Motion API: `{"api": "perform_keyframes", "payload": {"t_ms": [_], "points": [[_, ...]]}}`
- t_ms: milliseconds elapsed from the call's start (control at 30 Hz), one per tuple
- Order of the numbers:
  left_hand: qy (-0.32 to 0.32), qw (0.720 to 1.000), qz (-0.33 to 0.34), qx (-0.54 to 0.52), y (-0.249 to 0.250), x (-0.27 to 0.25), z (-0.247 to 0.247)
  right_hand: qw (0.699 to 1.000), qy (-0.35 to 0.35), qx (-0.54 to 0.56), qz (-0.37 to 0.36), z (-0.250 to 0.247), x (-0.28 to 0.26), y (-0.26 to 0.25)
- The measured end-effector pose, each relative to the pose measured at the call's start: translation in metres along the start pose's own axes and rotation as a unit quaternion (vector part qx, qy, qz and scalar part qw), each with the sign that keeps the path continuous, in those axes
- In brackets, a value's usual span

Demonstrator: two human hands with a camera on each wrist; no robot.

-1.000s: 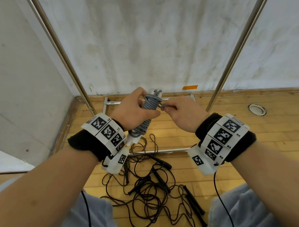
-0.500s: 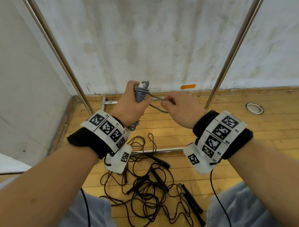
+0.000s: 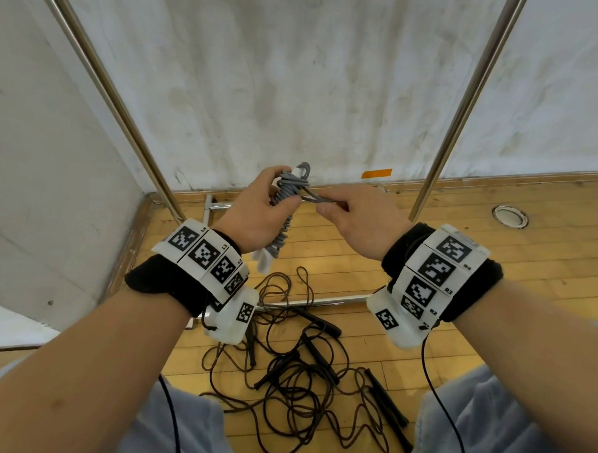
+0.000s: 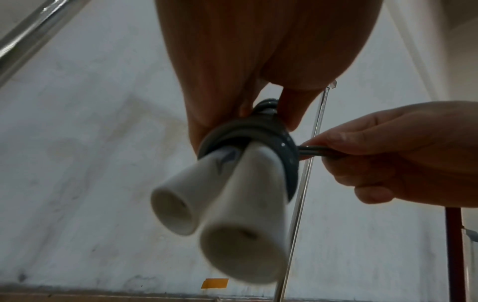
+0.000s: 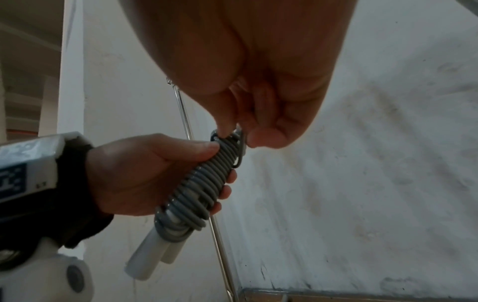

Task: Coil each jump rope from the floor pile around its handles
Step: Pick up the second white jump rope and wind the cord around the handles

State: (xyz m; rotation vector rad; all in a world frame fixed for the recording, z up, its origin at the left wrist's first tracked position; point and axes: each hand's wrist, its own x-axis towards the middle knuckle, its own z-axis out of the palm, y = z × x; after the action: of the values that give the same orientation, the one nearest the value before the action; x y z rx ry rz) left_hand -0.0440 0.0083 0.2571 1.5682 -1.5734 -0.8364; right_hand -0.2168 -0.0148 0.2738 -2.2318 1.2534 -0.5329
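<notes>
Grey cord is wound in tight turns around the two white handles [image 4: 220, 206] of the jump rope [image 3: 286, 205], which sits at centre frame in the head view, gripped by the left hand [image 3: 253, 214] with fingers and thumb curled round the coil. The right hand [image 3: 359, 215] pinches a short loop of the same cord just right of the coil's top, fingers curled. Only the left wrist view shows the handles' hollow ends, side by side at lower centre, and the cord ringing them; only the right wrist view shows the full run of turns down the handles [image 5: 199, 188], with the left hand [image 5: 145, 175] at centre left. Only the head view takes in the floor pile [image 3: 305, 374] of dark ropes with black handles on the wooden floor [image 3: 494, 269], at lower centre between the forearms. Compared with half a second ago, the loop held by the right hand is shorter and drawn closer to the coil, and both hands sit slightly nearer each other.
</notes>
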Motion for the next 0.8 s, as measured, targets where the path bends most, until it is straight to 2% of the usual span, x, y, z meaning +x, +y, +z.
{"api": "perform_keyframes", "payload": {"t_ms": [100, 167, 300, 433, 567, 733, 800], "points": [[-0.001, 1.000, 0.003, 0.009, -0.001, -0.002, -0.002, 0.998, 0.062, 0.013, -0.006, 0.000, 0.001, 0.002], [-0.001, 1.000, 0.010, 0.018, -0.001, -0.003, 0.000, 0.997, 0.070, 0.028, -0.014, 0.001, 0.002, 0.001], [0.005, 0.999, 0.002, -0.031, 0.002, -0.005, 0.003, 0.997, 0.062, 0.042, -0.024, 0.004, 0.001, 0.000], [0.024, 0.999, 0.022, -0.043, 0.004, -0.004, 0.005, 0.993, 0.068, 0.096, -0.024, 0.004, 0.000, -0.002], [-0.021, 0.992, -0.014, -0.125, 0.007, -0.004, 0.009, 0.991, 0.052, 0.118, -0.016, 0.003, 0.002, -0.003], [-0.035, 0.985, 0.002, -0.167, 0.010, -0.004, 0.007, 0.991, 0.035, 0.130, -0.015, 0.004, 0.001, -0.004], [-0.052, 0.974, -0.032, -0.216, 0.012, -0.003, 0.008, 0.992, 0.016, 0.126, -0.005, 0.003, 0.003, -0.004]]}}
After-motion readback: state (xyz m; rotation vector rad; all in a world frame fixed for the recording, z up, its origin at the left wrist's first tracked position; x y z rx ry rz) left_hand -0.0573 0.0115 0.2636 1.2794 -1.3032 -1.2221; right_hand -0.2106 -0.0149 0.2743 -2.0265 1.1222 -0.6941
